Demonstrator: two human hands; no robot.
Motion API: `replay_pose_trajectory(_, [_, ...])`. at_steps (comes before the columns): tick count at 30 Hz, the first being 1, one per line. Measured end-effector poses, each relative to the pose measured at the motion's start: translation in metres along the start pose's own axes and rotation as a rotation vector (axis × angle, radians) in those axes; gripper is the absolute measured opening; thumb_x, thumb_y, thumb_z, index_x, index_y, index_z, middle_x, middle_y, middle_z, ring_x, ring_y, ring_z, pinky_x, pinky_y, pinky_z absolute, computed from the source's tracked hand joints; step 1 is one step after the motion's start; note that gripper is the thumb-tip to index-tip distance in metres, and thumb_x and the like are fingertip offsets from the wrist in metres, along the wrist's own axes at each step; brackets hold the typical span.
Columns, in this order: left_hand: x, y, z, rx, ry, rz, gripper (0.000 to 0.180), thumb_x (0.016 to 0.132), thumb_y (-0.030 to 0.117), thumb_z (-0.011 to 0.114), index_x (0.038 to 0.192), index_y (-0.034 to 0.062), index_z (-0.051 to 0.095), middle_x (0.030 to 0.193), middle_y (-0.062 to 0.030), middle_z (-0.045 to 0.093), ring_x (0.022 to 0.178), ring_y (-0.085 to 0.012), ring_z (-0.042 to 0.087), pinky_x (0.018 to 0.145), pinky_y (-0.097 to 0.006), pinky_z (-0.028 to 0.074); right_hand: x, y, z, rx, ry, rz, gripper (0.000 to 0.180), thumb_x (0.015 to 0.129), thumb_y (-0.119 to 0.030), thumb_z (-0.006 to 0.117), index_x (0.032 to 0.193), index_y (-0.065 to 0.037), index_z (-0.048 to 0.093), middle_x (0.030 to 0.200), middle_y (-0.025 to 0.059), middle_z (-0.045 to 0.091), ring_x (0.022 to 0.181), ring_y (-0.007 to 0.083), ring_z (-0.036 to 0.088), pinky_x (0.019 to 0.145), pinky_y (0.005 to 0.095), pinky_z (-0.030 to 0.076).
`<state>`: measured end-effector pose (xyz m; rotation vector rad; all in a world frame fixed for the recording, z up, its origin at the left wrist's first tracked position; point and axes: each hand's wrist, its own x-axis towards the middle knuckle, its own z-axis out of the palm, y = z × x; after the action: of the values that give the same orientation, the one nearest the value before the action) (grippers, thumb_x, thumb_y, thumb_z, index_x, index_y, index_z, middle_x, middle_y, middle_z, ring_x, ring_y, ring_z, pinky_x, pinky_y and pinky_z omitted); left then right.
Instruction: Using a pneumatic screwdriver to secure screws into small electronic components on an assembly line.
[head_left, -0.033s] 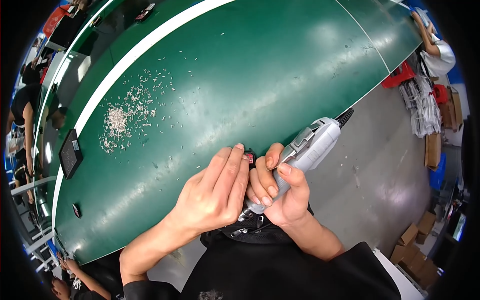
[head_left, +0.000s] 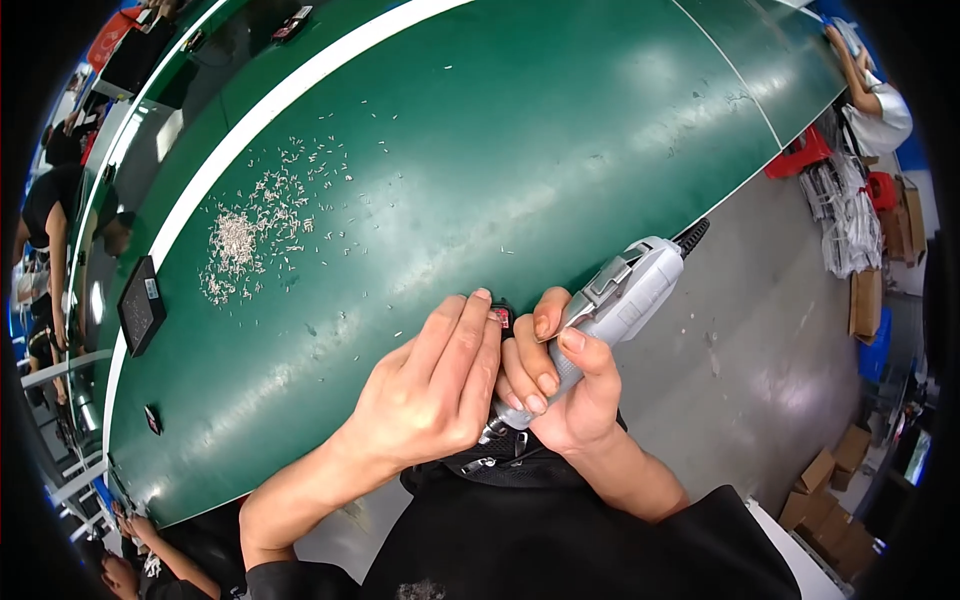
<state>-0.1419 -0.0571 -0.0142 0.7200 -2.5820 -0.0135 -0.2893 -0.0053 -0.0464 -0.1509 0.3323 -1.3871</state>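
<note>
Nothing is shifting since the earlier frame. Right hand [head_left: 560, 385] is gripping the grey driver [head_left: 610, 305]; left hand [head_left: 435, 385] is pinching a small part [head_left: 501, 317] at the green table's [head_left: 560, 130] near edge. Fastening appears underway; next needs steady alignment.

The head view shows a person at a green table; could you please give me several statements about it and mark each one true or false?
1. The right hand grips a grey power tool. True.
2. The left hand lies flat on the table, far from the right hand. False: it is bunched right beside the right hand, over a small dark part.
3. A heap of small pale bits lies on the green table. True.
4. The heap sits under the hands. False: it lies apart, to the left and farther up the table.
5. A dark flat device lies near the table's left edge. True.
</note>
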Motion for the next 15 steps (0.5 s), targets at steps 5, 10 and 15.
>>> replay_pose_trajectory(5, [-0.002,0.001,-0.001,-0.054,-0.029,-0.022,0.031,0.063,0.000,0.063,0.091,-0.0121,0.062,0.100,-0.0231,0.062,0.089,-0.0303,0.062,0.067,-0.032,0.055,-0.001,-0.002,0.000,-0.013,0.002,0.011,0.013,0.091,-0.020,0.048,0.094,-0.008,0.047,0.059,0.0021,0.043,0.050,0.0141,0.046,0.053,0.0297,0.041])
replay_pose_trajectory(10, [-0.006,0.002,-0.006,-0.080,-0.066,-0.043,0.027,0.067,0.000,0.065,0.092,-0.0123,0.064,0.100,-0.0233,0.062,0.092,-0.0289,0.061,0.072,-0.032,0.056,0.007,-0.036,0.003,-0.095,-0.167,-0.014,0.014,0.092,-0.020,0.046,0.095,-0.007,0.047,0.057,0.0015,0.043,0.044,0.0130,0.044,0.050,0.0294,0.042])
replay_pose_trajectory(15, [-0.011,0.003,-0.008,-0.113,-0.098,-0.076,0.029,0.074,0.003,0.066,0.098,-0.0118,0.063,0.107,-0.0233,0.061,0.096,-0.0301,0.061,0.074,-0.033,0.056,0.028,-0.085,0.029,-0.380,-0.367,-0.223,0.020,0.094,-0.025,0.042,0.098,-0.006,0.047,0.056,0.0014,0.043,0.043,0.0116,0.043,0.046,0.0283,0.041])
